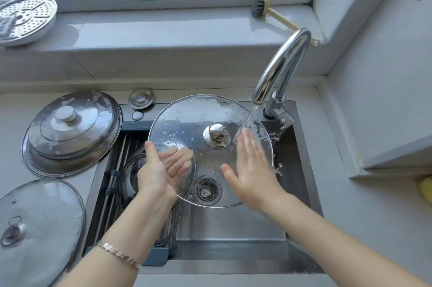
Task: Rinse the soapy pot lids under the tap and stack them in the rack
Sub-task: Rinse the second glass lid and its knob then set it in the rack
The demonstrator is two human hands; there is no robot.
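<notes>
At my far left, 2 lids lie on the counter: a domed stainless steel lid (70, 130) and, nearer me, a flat clear glass lid with a ring handle (39, 228). Just right of them, the dark slatted rack (118, 160) fills the left part of the steel sink (233, 223), and 1 rinsed-looking glass lid (131, 170) lies in it.

My left hand (161, 170) pinches the near-left rim of the big clear glass lid with a shiny metal knob (182, 120), thumb on top and 4 fingers spread flat beneath, visible through the glass. This lid hangs over the sink above the drain. It is round, so it has no long axis. The knob faces up at me, and the far-right edge sits under the stream.

I judge the lid to be stiff, fairly heavy, brittle and slick with suds. The rim pinch alone seems risky, and the knob looks like the surest hold.

My right hand (252, 170) lies flat on the top face, fingers straight and close together, gripping nothing. Above it curves the chrome tap (280, 64), running.
</notes>
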